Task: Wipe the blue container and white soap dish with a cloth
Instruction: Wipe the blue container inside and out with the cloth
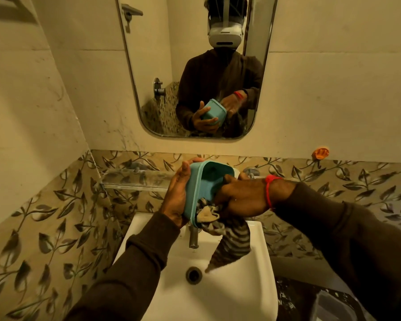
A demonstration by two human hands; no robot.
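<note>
White porcelain is filling the bottom of your view: the sink [218, 293] is sitting directly under your hands, with its dark drain [194, 275] near the basin's middle and a metal tap [193, 237] rising at the sink's back edge, partly hidden behind the container. Above the sink, a glass shelf [134, 179] is running along the leaf-patterned tiles, and higher still a mirror [195, 66] is reflecting you holding the same container. An orange hook [320, 154] is sticking to the wall up and to the right of the sink.

You are holding the blue container [206, 188] in the air above the sink's back edge, tilted so its open mouth is facing you. Your left hand [175, 195] is clamped around its left wall, fingers wrapping over the far rim. Your right hand [243, 198] is reaching into the opening, closed on a striped cloth [227, 237] and pressing it against the inside; the cloth's loose end is hanging down over the basin, right of the drain. A red thread [269, 188] is circling your right wrist.

The container is a rounded rectangular tub in matte teal-blue plastic with a thick rim.
</note>
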